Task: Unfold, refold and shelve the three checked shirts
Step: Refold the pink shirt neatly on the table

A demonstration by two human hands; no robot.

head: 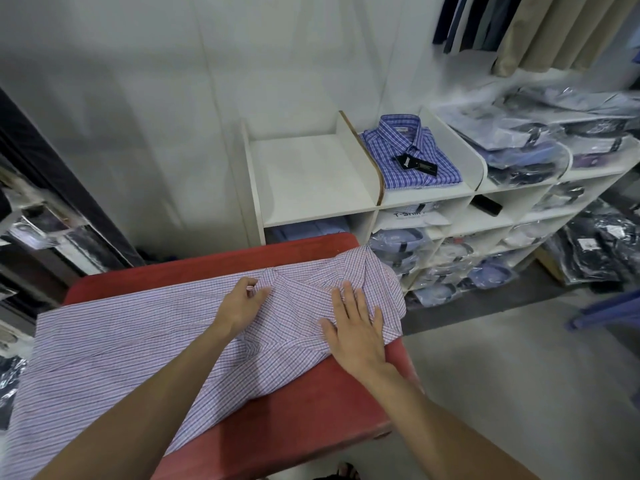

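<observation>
Both bare forearms reach in from the near edge over a red padded table (304,420). Spread across it lies a pink-and-blue checked shirt (114,344), opened out, its body running off to the left of the fingers and its collar end under them. The right hand (356,330) lies flat on the cloth with fingers spread wide, palm down, pressing a folded sleeve or shoulder part near the table's right edge. The left hand (242,299), just left of it, has its fingers curled narrow, thumb and forefinger pinching the fabric beside the collar (273,275).

Beyond the fingertips stands a white shelf unit (377,202). Its top left compartment (311,174) is bare; the one to the right holds a folded blue checked shirt (408,154) with a dark tag on it. Further right and in the cubbies below lie bagged shirts (540,140) in clear plastic. Dark garments (464,19) hang at the top right.
</observation>
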